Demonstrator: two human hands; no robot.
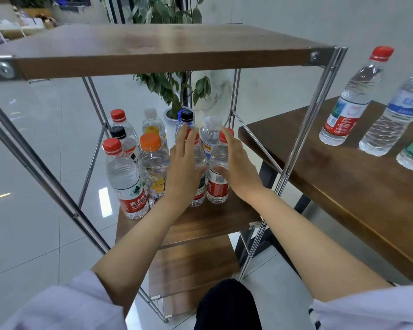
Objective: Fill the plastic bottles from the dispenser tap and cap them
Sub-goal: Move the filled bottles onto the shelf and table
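Both hands reach mid-frame onto the middle shelf. Left hand and right hand each wrap one upright red-capped bottle; the pair stands between them, axes vertical.

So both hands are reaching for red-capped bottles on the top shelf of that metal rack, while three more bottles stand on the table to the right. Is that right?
Not quite. The head view shows the left hand and right hand on red-capped bottles standing on the middle shelf, under the top shelf, which shows nothing on it. The three bottles on the table to the right are as you said.
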